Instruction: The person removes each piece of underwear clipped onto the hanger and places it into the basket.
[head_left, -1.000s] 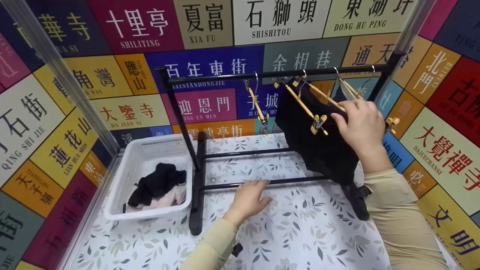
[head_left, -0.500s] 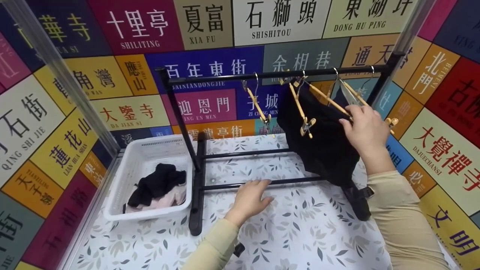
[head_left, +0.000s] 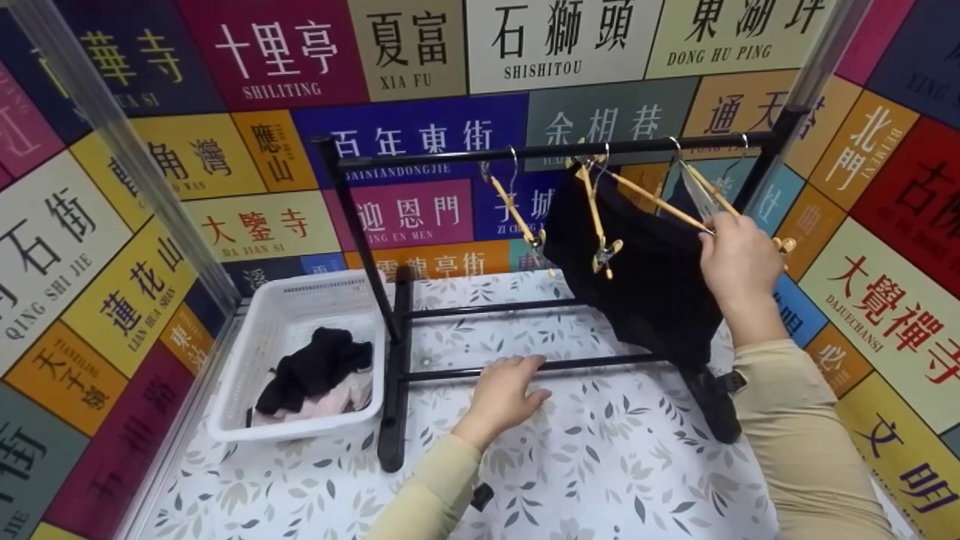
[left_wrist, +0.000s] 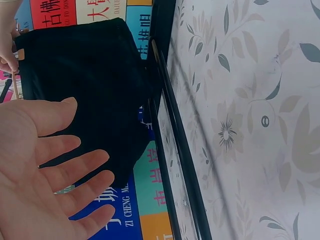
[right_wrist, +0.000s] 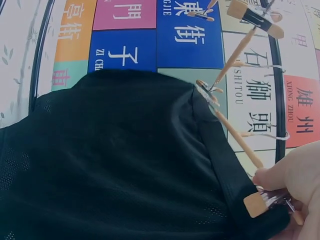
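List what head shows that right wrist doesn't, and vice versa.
Head only: the white basket with black cloth and pale pink cloth inside, plus the left hand.

Right wrist only: the wooden clip pad on the waistband beside the right hand, and the red XIONG ZHOU sign.

Both: the black garment, wooden hangers, right hand and rack's top bar.

A garment (head_left: 637, 289) hangs on the rack (head_left: 450, 156), right of the basket (head_left: 307, 306).
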